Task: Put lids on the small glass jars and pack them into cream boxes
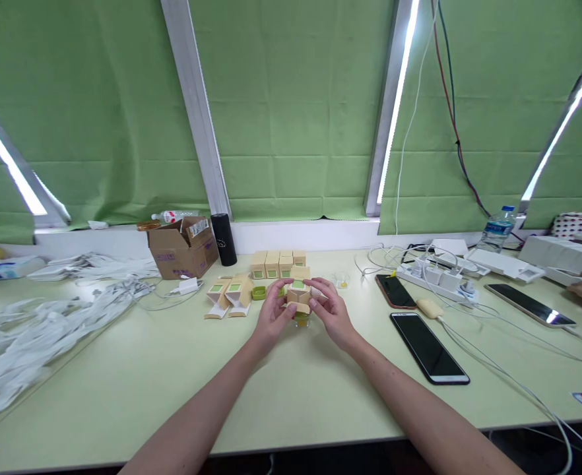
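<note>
Between my two hands is a small tan cardboard box [299, 297] with a green label and its flap raised towards me. My left hand [274, 311] grips its left side, thumb at the front flap. From the right, the fingers and thumb of my right hand [331, 313] close on the same box. Just beneath it shows a small clear item with yellow in it [301, 320], partly hidden. Left of my hands, two opened boxes [229, 294] lie with white flaps out, beside a small green container [258, 293]. A clear plastic piece [341, 280] lies behind my right hand.
Several closed small boxes [272, 264] stand in a row behind. A brown carton [183, 248] and black bottle [224, 239] are back left, white strips [63, 336] far left. Phones [429, 348], cables and a power strip [437, 282] lie right. At the right edge shows part of another person.
</note>
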A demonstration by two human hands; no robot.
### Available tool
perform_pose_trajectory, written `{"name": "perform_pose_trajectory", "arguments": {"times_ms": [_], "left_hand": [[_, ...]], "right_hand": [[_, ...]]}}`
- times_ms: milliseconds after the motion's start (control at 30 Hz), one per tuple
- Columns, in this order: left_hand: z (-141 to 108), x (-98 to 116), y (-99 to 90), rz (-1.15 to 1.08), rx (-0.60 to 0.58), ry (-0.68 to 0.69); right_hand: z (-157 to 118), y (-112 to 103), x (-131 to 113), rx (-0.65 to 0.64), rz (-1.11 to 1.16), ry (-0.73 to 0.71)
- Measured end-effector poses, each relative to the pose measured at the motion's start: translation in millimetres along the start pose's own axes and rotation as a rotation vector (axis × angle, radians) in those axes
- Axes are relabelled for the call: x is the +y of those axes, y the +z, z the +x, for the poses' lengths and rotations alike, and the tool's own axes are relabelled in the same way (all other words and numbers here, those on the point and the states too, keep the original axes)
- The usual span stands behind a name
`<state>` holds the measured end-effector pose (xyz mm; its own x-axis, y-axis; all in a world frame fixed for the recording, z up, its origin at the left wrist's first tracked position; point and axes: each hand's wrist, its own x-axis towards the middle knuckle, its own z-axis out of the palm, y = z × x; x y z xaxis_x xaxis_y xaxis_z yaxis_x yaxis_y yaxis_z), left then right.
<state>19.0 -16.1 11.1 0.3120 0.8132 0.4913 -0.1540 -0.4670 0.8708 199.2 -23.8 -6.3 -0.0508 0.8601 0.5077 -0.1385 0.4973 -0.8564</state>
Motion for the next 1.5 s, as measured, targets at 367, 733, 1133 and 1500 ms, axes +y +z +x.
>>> {"name": "perform_pose_trajectory", "arguments": {"times_ms": [367, 733, 1133, 1500], "left_hand": [[1.2, -1.3, 0.7, -0.002, 0.076, -0.059], [2.1, -1.5, 1.6, 0.042, 0.121, -0.054], [2.4, -2.2, 2.3, 0.103, 0.155, -0.043], [0.7, -1.0, 1.3, 0.122, 0.116, 0.009]], "right_hand": [[-2.0, -1.7, 2.2, -0.064, -0.019, -0.004], [-3.5, 0.5, -1.2, -0.069, -0.004, -0.019], [-3.0, 0.4, 0.6, -0.092, -0.003, -0.048], [-2.3, 2.0, -1.0, -0.059, 0.006, -0.031]]}}
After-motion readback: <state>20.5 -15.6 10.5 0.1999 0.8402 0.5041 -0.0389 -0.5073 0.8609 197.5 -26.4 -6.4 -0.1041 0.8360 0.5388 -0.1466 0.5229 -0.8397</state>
